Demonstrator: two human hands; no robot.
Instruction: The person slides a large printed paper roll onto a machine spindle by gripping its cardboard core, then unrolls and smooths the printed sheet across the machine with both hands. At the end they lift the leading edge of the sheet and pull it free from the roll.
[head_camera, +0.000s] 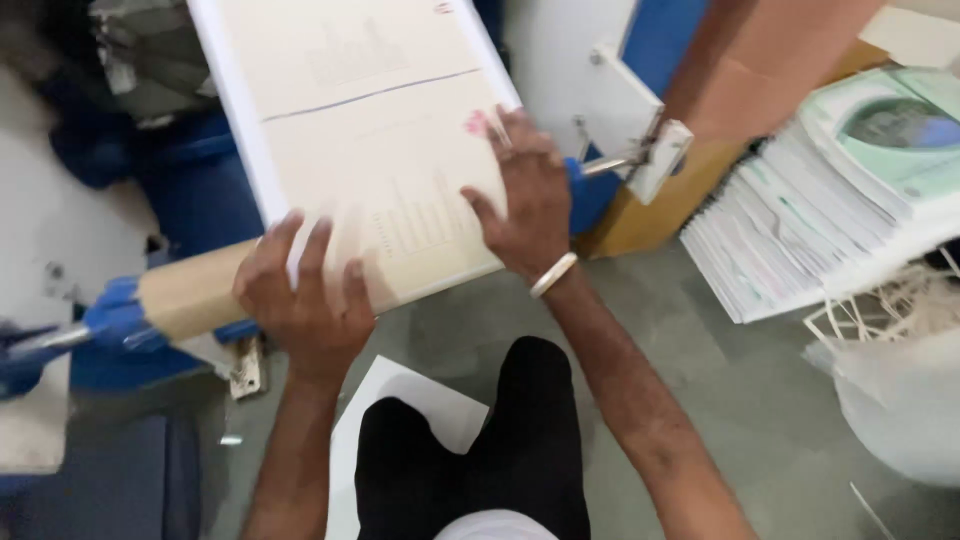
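Both hands flat on a cream paper stack

Left hand (300, 300) and right hand (530, 205) press spread-fingered, gripping nothing, on the smooth rectangular stack (370, 130), frame centre.

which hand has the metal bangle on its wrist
The right hand, pressed flat on the cream sheet, wears the silver bangle; the left hand at the sheet's near edge has a bare wrist.

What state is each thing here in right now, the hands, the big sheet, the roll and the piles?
Left hand: fingers spread, pressing flat on the sheet's near edge.
Right hand: palm down on the sheet's right edge.
Cream printed sheet: lying flat on a white board.
Brown cardboard roll: lying on its side under the left hand.
Stack of printed sheets: fanned, leaning at the right.
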